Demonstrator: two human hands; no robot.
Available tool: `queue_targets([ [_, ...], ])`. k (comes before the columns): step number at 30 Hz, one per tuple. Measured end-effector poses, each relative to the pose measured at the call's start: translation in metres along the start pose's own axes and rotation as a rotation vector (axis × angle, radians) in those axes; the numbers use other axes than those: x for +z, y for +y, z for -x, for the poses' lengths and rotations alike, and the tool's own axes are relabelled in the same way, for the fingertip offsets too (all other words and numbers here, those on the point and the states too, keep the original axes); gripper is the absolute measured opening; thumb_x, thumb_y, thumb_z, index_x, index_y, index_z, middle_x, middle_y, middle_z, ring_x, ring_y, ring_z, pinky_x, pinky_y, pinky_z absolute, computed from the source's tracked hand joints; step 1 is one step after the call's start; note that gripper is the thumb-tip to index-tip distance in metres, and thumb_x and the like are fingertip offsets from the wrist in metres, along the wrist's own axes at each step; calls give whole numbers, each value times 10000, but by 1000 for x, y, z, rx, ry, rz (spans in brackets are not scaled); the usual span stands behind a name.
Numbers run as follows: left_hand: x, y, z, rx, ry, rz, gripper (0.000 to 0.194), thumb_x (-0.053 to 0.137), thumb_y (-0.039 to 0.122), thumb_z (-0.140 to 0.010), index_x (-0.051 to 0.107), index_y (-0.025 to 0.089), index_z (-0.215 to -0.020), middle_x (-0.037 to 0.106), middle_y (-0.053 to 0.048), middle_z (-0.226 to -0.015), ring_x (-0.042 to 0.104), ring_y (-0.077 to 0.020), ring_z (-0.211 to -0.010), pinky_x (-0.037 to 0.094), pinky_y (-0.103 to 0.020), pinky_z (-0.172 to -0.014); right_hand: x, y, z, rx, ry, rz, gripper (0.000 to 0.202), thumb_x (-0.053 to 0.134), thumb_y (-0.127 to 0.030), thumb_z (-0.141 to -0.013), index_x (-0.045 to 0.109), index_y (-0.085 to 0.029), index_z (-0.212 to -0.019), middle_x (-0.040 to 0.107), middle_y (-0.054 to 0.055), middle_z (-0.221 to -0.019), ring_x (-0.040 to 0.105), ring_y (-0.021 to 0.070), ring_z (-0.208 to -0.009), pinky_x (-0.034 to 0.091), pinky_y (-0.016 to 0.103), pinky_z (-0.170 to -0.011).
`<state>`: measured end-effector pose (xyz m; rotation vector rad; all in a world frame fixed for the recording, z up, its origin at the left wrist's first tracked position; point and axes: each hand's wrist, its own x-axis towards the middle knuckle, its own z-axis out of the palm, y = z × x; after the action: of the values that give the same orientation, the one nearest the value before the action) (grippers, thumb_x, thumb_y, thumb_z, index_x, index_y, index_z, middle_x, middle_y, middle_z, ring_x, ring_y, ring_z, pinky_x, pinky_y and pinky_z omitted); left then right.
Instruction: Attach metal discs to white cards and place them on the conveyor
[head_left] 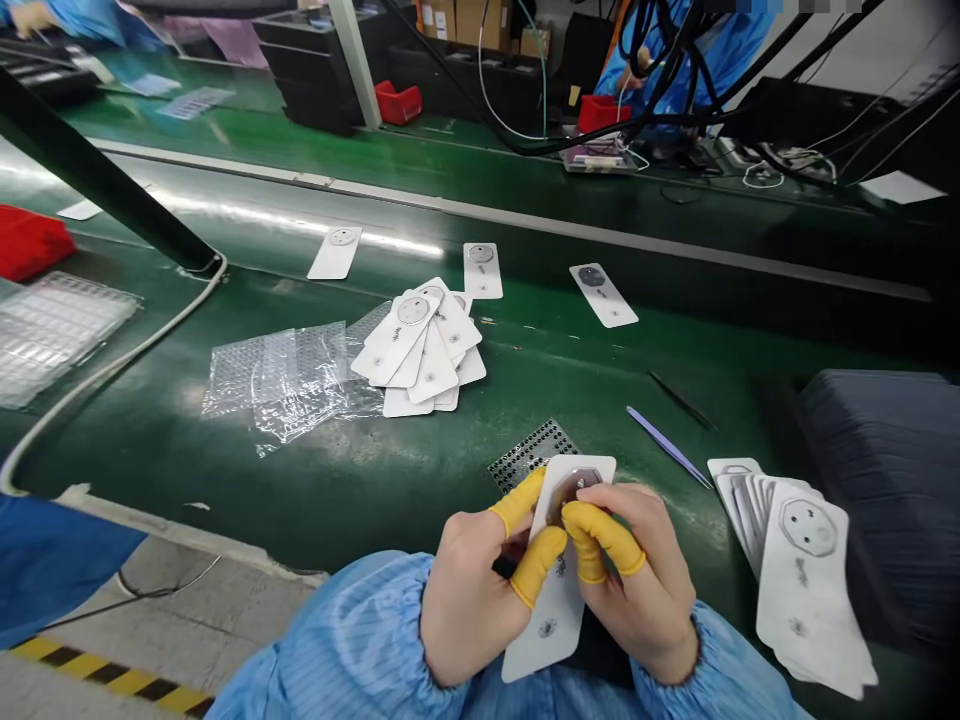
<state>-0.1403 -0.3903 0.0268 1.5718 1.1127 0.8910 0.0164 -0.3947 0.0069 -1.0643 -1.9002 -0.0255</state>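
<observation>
My left hand [480, 590] and my right hand [637, 590], both with yellow finger cots, hold one white card [559, 610] upright near the front edge of the green belt. My right fingertips press on a round grey part [576, 487] at the card's top. A fanned stack of the same white cards [806, 575] lies just right of my right hand. A second fanned pile of cards [424, 345] lies on the belt farther out, left of centre. A perforated black sheet [529, 452] sits right behind the held card.
Three single cards [335, 252], [482, 270], [603, 294] lie on the far belt. Clear bubble film [281, 378], purple tweezers [669, 447] and a thin black stick [681, 400] lie nearby. A dark tray [885, 470] stands right, a clear tray [52, 330] left. Another person in blue works at the back.
</observation>
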Motion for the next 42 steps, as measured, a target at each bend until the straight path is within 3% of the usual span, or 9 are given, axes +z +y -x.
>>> queue_targets([
  [6, 7, -2, 1, 27, 40, -24, 156, 562, 178, -816, 698, 109, -783, 622, -36, -586, 567, -134, -490, 485, -216, -472, -5, 7, 12, -10, -17, -7, 382, 567, 25, -749, 587, -141, -1093, 604, 112, -1024, 590, 234, -976, 524, 454, -841],
  [12, 4, 1, -2, -55, -9, 46, 102, 569, 139, -786, 671, 132, -775, 655, -27, -652, 589, -119, -525, 502, -183, -498, -13, 6, 17, -91, -348, 42, 464, 465, -53, -792, 505, -75, -1254, 365, 214, -1421, 401, 366, -1277, 388, 612, -993],
  [15, 4, -5, -3, -85, -31, 15, 74, 586, 124, -765, 648, 132, -725, 635, -20, -616, 573, -117, -508, 497, -186, -495, -11, 4, 20, -49, -391, -22, 554, 461, -39, -776, 438, -59, -1329, 308, 219, -1460, 334, 386, -1323, 390, 610, -997],
  [20, 7, -13, -6, -190, -75, 318, 216, 634, 199, -806, 653, 142, -1013, 714, -54, -784, 666, -165, -657, 543, -219, -603, -8, 10, 26, 152, -308, -291, 527, 470, -43, -825, 471, -166, -1338, 407, 143, -1422, 410, 321, -1296, 423, 544, -1015],
  [23, 9, -12, -8, -282, -47, 594, 390, 613, 290, -857, 538, 159, -1216, 734, -79, -835, 693, -184, -714, 552, -242, -638, -8, 13, 24, 481, -39, -486, 434, 459, -86, -887, 533, -255, -1281, 488, 67, -1380, 470, 252, -1270, 436, 469, -1037],
  [25, 10, -11, -9, -307, -2, 645, 429, 656, 311, -828, 536, 141, -1203, 736, -100, -837, 695, -188, -687, 547, -243, -612, -7, 14, 20, 697, 110, -595, 450, 511, -143, -895, 484, -283, -1322, 506, 51, -1377, 495, 232, -1256, 462, 426, -1022],
  [28, 12, -10, -11, -276, -5, 648, 377, 674, 331, -809, 601, 123, -1114, 735, -124, -871, 693, -194, -678, 536, -239, -583, -5, 13, 16, 898, 59, -780, 511, 592, -226, -874, 436, -286, -1357, 646, 68, -1213, 660, 204, -1032, 586, 324, -827],
  [35, 4, -2, -22, -274, -96, 493, 266, 699, 357, -765, 695, 94, -727, 665, -64, -626, 592, -133, -552, 462, -209, -525, -14, 3, 23, 940, 51, -832, 441, 659, -255, -833, 552, -299, -1258, 754, 22, -880, 712, 142, -711, 592, 193, -619],
  [42, -6, -2, -31, -314, -212, 397, 568, 734, 468, -685, 341, 159, -416, 241, 66, -434, 168, -41, -454, 149, -216, -419, -17, 5, 28, 879, -25, -874, 456, 628, -215, -849, 529, -320, -1281, 748, 8, -829, 699, 144, -636, 590, 212, -551],
])
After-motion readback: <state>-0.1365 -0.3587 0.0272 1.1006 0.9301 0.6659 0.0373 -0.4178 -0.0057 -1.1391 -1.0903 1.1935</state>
